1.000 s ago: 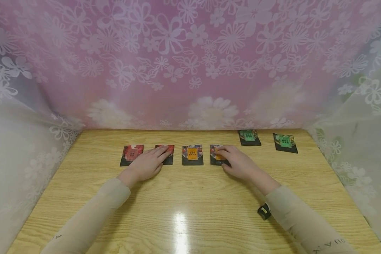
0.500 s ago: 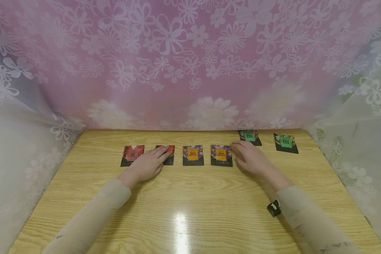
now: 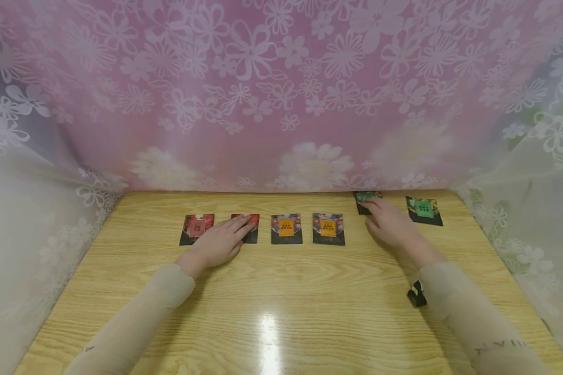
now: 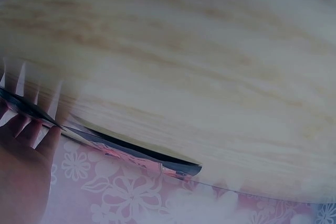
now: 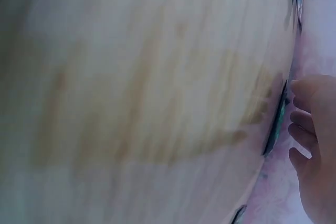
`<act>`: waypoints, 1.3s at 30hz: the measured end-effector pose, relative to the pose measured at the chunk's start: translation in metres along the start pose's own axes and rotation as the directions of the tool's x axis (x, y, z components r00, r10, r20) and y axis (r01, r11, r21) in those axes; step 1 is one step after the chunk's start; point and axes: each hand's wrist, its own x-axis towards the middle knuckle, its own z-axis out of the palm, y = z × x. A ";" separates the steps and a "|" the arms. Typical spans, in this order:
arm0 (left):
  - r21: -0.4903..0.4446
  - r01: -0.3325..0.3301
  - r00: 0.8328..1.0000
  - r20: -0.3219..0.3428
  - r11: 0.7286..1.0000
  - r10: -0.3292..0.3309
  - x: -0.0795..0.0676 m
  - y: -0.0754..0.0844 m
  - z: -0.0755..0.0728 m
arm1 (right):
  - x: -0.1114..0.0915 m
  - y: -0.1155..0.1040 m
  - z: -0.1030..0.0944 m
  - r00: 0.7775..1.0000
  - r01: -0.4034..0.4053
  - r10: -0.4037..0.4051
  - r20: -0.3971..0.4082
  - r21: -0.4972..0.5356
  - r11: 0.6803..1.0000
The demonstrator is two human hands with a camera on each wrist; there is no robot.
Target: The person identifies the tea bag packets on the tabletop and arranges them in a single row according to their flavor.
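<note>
Two flat packets with red labels lie at the left of the row, the outer red packet (image 3: pixel 197 225) and the inner red packet (image 3: pixel 252 238). My left hand (image 3: pixel 218 242) rests across the inner one with straight fingers, overlapping the corner of the outer one. In the left wrist view its fingertips lie against a dark packet edge. At the back, my right hand (image 3: pixel 394 223) reaches over the nearer green packet (image 3: pixel 365 196), covering part of it with loosely bent fingers. The right wrist view shows those fingers right beside the green packet (image 5: pixel 276 121).
Side by side in the middle lie two orange-labelled packets, the left orange packet (image 3: pixel 286 229) and the right orange packet (image 3: pixel 328 229). Another green packet (image 3: pixel 424 210) lies tilted at the back right. Floral curtains (image 3: pixel 291 104) border the wooden table (image 3: pixel 281 286) at back and sides.
My right hand has left the right orange packet and moved right and back to the nearer green packet. The left hand has stayed on the inner red packet.
</note>
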 end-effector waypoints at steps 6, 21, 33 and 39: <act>-0.006 0.007 1.000 0.012 1.000 -0.007 0.001 0.001 -0.001 | -0.001 0.005 -0.002 0.997 -0.043 0.044 0.058 -0.018 0.999; 0.002 0.008 1.000 0.004 1.000 -0.008 0.001 0.000 0.001 | -0.012 -0.004 -0.002 0.995 -0.043 0.046 0.090 -0.044 0.998; -0.006 0.014 1.000 0.022 1.000 -0.013 0.001 -0.001 0.001 | -0.014 -0.009 -0.004 0.998 -0.036 0.037 0.042 -0.019 0.999; -0.007 0.011 1.000 0.018 1.000 -0.010 0.000 0.000 -0.001 | -0.006 -0.001 -0.002 0.998 -0.026 0.027 0.051 -0.022 0.999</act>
